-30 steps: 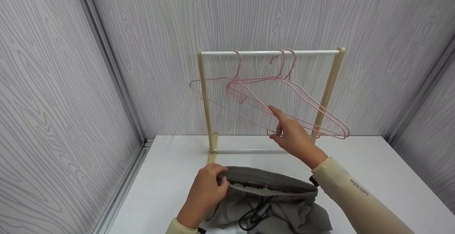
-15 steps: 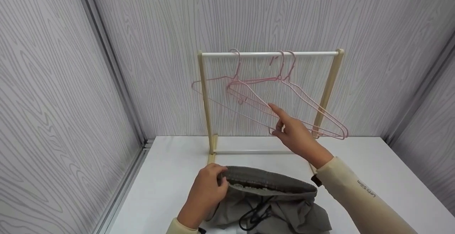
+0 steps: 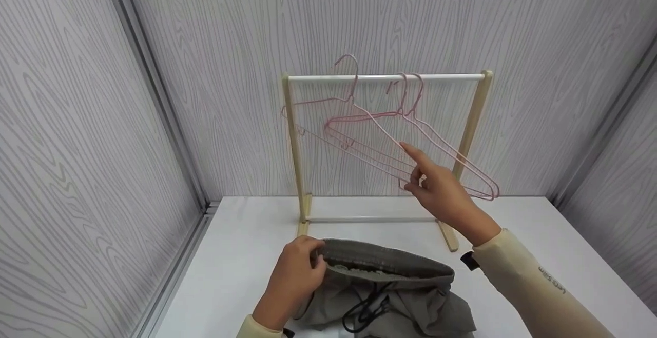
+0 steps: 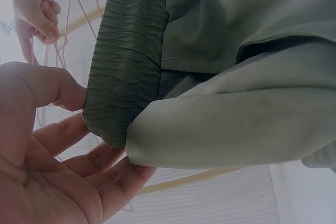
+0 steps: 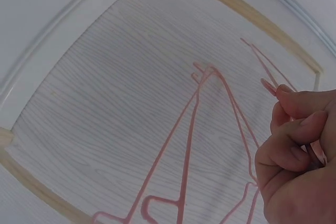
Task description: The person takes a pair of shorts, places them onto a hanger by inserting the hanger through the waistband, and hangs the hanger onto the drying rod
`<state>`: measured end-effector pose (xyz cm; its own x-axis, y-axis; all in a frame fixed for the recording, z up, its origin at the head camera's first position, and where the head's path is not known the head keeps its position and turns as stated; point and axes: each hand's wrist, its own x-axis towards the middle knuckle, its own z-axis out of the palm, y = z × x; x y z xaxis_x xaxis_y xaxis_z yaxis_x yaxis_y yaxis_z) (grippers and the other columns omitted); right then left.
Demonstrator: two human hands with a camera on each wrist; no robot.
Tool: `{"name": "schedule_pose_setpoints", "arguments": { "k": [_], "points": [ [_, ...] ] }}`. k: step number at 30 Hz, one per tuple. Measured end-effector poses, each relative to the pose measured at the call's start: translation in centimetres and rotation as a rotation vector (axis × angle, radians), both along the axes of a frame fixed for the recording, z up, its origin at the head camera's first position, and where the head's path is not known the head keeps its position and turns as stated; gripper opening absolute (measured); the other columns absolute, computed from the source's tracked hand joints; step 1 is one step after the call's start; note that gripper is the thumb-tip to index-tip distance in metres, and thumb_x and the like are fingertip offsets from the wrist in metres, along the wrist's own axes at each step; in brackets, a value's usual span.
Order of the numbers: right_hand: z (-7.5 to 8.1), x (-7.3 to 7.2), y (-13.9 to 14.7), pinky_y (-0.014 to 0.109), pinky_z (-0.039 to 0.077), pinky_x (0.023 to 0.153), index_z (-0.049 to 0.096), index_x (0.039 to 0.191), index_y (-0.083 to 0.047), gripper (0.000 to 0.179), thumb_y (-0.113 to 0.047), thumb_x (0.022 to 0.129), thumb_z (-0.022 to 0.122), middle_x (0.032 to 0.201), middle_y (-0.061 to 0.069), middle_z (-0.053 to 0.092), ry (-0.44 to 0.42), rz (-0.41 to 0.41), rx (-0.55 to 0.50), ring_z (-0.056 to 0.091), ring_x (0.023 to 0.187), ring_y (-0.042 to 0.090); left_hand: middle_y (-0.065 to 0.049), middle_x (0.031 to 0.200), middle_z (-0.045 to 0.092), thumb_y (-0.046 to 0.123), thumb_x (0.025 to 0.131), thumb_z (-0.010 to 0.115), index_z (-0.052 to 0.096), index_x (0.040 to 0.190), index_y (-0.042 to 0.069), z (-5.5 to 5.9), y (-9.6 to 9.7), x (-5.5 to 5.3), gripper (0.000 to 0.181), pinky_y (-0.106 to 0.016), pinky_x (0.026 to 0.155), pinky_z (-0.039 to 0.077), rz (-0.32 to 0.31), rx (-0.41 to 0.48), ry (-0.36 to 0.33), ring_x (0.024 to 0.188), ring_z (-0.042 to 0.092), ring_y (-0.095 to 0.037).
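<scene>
Grey-green drawstring pants point(image 3: 410, 307) lie bunched on the white table, waistband gaping and a black cord in front. My left hand point(image 3: 295, 274) pinches the left end of the waistband. The left wrist view has the gathered elastic waistband point(image 4: 128, 51) between its thumb and fingers. My right hand point(image 3: 444, 192) grips a pink wire hanger point(image 3: 377, 124) by its right end, index finger stretched along the sloping arm. This hanger's hook stands above the white rod. Fingers of the right hand hide the gripped corner, and part of the wire shows in the right wrist view.
A small rack with wooden uprights point(image 3: 475, 117) and a white rod point(image 3: 451, 77) stands at the back of the table point(image 3: 241, 256). Two more pink hangers point(image 3: 401, 108) hang from the rod. Patterned panels point(image 3: 246, 30) enclose the back and sides.
My right hand has moved up and right with the hanger, whose hook has risen off the rod. The left hand and the pants have hardly moved.
</scene>
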<state>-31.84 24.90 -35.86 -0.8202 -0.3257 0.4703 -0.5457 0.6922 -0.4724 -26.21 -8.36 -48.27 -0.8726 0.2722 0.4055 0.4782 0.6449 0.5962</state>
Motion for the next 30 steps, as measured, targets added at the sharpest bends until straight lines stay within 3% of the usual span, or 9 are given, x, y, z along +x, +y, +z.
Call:
{"name": "schedule_pose_setpoints", "arguments": {
  "k": [9,15,22,30],
  "points": [
    [0.6,2.4,2.2,0.028,0.046,0.054,0.032,0.172,-0.036,0.090,0.001,0.101,0.074,0.096,0.000,0.064,0.047,-0.006,0.000,0.041,0.052,0.005,-0.010,0.110,0.074,0.002,0.096,0.072,0.079,0.118,0.000,0.0,-0.2,-0.1,0.023,-0.040,0.082,0.063,0.021,0.000,-0.017,0.095,0.069,-0.016],
    [0.8,4.1,4.1,0.026,0.047,0.055,0.035,0.171,-0.035,0.093,0.005,0.098,0.076,0.092,-0.002,0.063,0.103,-0.032,0.007,0.047,0.054,0.006,-0.009,0.112,0.074,0.002,0.096,0.073,0.079,0.118,0.001,0.1,-0.2,-0.1,0.023,-0.038,0.080,0.063,0.032,-0.012,-0.003,0.094,0.069,-0.015],
    [-0.2,6.6,6.4,0.024,0.044,0.051,0.039,0.170,-0.031,0.093,0.009,0.095,0.077,0.089,-0.005,0.064,0.163,-0.051,-0.002,0.046,0.056,0.004,-0.009,0.112,0.073,0.002,0.096,0.072,0.078,0.120,0.000,-0.2,-0.5,-0.1,0.025,-0.035,0.078,0.061,0.043,-0.030,0.003,0.092,0.066,-0.013],
    [-1.9,9.3,9.2,0.019,0.041,0.049,0.045,0.167,-0.029,0.093,0.014,0.091,0.079,0.085,-0.008,0.059,0.145,-0.086,-0.023,0.040,0.051,-0.001,-0.012,0.115,0.073,0.002,0.095,0.070,0.078,0.120,0.000,-0.2,-0.7,-0.4,0.026,-0.038,0.080,0.062,0.056,-0.024,0.018,0.095,0.069,-0.017]
  ]
}}
